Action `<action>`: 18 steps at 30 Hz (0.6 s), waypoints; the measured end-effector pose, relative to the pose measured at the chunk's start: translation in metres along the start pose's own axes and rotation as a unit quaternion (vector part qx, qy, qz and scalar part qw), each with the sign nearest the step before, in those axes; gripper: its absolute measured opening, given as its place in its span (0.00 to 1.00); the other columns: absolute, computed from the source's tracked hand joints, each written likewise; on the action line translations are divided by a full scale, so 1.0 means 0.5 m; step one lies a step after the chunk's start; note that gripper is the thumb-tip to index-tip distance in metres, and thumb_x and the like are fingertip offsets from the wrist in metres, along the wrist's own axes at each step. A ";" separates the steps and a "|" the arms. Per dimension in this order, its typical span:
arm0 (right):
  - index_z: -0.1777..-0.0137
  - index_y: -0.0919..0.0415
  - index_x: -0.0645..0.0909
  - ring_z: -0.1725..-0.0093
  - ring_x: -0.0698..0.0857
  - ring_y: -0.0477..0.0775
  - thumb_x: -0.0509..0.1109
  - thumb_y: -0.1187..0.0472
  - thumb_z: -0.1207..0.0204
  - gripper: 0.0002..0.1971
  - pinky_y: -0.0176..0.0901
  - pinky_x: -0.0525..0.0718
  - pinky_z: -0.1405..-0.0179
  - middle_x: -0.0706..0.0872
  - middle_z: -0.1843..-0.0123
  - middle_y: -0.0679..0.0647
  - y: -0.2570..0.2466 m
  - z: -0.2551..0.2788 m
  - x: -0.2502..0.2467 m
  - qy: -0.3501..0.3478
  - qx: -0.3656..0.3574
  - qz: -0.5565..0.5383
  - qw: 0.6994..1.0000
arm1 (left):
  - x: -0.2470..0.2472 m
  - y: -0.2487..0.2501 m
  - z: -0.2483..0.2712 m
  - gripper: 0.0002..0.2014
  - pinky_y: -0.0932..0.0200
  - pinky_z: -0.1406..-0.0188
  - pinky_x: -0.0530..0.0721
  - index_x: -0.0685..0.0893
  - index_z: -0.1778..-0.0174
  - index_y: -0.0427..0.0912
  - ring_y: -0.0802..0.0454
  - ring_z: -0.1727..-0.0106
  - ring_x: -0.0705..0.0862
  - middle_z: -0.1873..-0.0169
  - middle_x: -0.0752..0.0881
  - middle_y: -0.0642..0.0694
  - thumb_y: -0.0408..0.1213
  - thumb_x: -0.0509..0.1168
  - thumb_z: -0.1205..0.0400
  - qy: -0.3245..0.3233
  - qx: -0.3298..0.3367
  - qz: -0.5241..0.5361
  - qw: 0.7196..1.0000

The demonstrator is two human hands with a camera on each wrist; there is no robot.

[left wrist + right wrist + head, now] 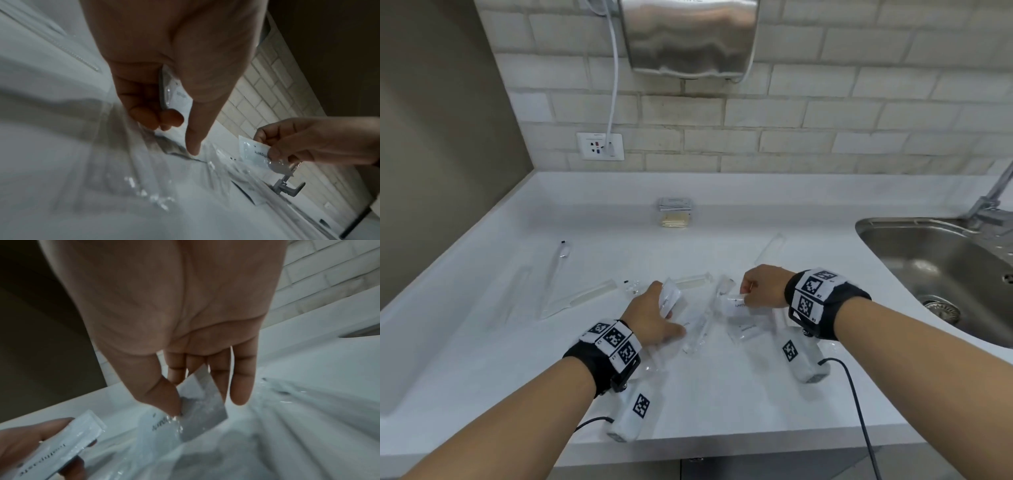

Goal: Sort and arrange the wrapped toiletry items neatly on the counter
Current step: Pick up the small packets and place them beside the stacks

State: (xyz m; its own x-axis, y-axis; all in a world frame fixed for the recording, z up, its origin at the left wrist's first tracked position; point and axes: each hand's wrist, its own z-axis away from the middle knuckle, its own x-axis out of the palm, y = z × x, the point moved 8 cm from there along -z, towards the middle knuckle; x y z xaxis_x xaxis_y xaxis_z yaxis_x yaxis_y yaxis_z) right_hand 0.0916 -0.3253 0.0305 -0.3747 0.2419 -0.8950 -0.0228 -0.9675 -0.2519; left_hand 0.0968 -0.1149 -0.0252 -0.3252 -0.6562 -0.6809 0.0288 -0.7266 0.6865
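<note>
white toothpaste sachet [736,304] pinched in the right hand [763,287] just above the worktop [722,394], another sachet [670,298] gripped in the left hand [654,317], clear-wrapped toiletries [697,337] between the hands, wrist views show the lettering, head view the sink [945,270] at right

Two hands at the tabletop [482,342]: left hand [654,315] and right hand [763,287], one toothpaste sachet in each [669,298] [734,305]. A third sachet [744,330] lies between them; more may sit under the clear wrap, and the total cannot be told. Two combs [589,296] [693,281]. At least three long clear-wrapped sticks [554,274] [770,246] [700,332]. Two stacks [674,204] [675,219] of flat packets. One sink [928,260], one tap [993,198], one dryer [688,34], one socket [600,146].
</note>
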 end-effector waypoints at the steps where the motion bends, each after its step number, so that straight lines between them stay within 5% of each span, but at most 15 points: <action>1: 0.43 0.56 0.82 0.49 0.78 0.50 0.65 0.61 0.23 0.10 0.39 0.78 0.51 0.78 0.50 0.47 0.016 0.002 0.005 -0.009 0.008 0.003 1.000 | 0.005 0.004 0.001 0.40 0.61 0.64 0.78 0.66 0.29 0.45 0.52 0.52 0.83 0.47 0.83 0.47 0.46 0.78 0.33 0.002 -0.002 -0.024 1.000; 6: 0.41 0.57 0.85 0.46 0.80 0.50 0.67 0.64 0.25 0.14 0.39 0.80 0.45 0.80 0.48 0.48 0.058 0.001 0.025 -0.034 0.004 0.018 0.999 | 0.007 0.017 0.000 0.40 0.60 0.66 0.76 0.63 0.27 0.42 0.47 0.51 0.80 0.50 0.79 0.46 0.41 0.78 0.30 0.011 -0.030 -0.099 0.995; 11: 0.43 0.56 0.84 0.48 0.79 0.49 0.68 0.63 0.26 0.12 0.37 0.77 0.51 0.81 0.46 0.49 0.062 -0.007 0.048 -0.034 -0.017 0.003 0.999 | -0.003 0.013 -0.002 0.39 0.56 0.54 0.82 0.65 0.28 0.40 0.47 0.49 0.80 0.47 0.80 0.45 0.40 0.78 0.30 0.023 -0.068 -0.131 0.989; 14: 0.46 0.54 0.81 0.42 0.81 0.52 0.72 0.62 0.28 0.11 0.39 0.79 0.48 0.78 0.44 0.48 0.057 -0.015 0.067 -0.035 -0.038 0.028 0.998 | -0.011 0.004 -0.004 0.35 0.60 0.62 0.78 0.69 0.34 0.40 0.47 0.50 0.80 0.49 0.80 0.46 0.40 0.79 0.32 0.035 -0.083 -0.107 0.990; 18: 0.34 0.55 0.78 0.42 0.79 0.51 0.73 0.61 0.28 0.21 0.41 0.79 0.39 0.80 0.39 0.50 0.052 -0.026 0.082 -0.049 -0.054 0.040 0.997 | -0.017 0.004 -0.006 0.24 0.73 0.77 0.73 0.71 0.41 0.39 0.58 0.60 0.76 0.53 0.78 0.51 0.32 0.75 0.28 0.071 -0.072 -0.010 0.995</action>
State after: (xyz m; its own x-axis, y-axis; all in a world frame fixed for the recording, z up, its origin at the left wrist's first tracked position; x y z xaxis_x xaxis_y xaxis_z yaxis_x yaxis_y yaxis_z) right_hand 0.0878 -0.3393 -0.0175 -0.4602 0.1517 -0.8747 0.1085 -0.9683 -0.2250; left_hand 0.1026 -0.1113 -0.0190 -0.1901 -0.6564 -0.7301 0.1613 -0.7544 0.6363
